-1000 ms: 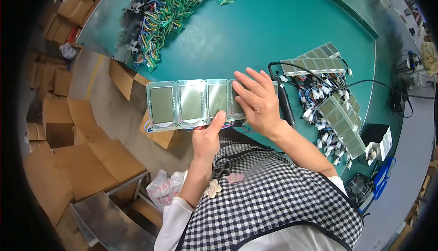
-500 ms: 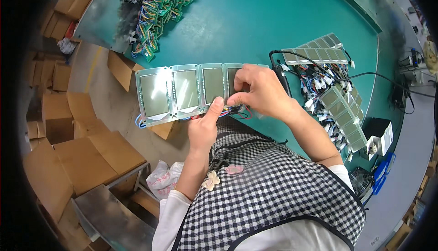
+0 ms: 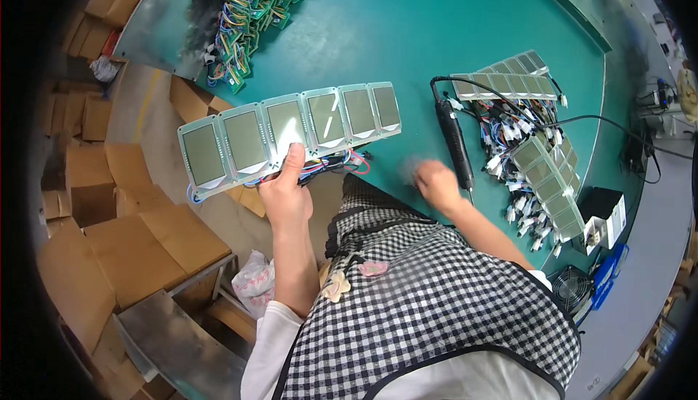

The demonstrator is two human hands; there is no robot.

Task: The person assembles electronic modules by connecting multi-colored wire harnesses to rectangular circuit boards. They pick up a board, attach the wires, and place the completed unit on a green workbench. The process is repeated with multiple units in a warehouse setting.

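My left hand point(image 3: 286, 195) grips a long circuit board with a row of several grey LCD screens point(image 3: 246, 142). The thumb presses on its lower front edge; the other fingers are behind it, out of sight. Coloured wires point(image 3: 327, 166) hang behind the board's lower edge. Over the bench, apart from the board, my right hand point(image 3: 438, 184) has its fingers drawn together. A pale, blurred patch shows at their tips, too smeared to name. Just right of that hand lies a black pen-shaped electric screwdriver point(image 3: 454, 142) with a cable.
More LCD boards point(image 3: 549, 182) with bundled wires and white connectors point(image 3: 518, 135) lie on the right of the green bench point(image 3: 363, 37). Green boards with wires point(image 3: 254, 26) are heaped at the far left. A small fan point(image 3: 573, 287) is at the right; cardboard boxes point(image 3: 145, 255) stand on the left.
My right hand has let go of the board and moved down and right. My left hand has carried the board leftward, tilting its right end up; all its screens now show.
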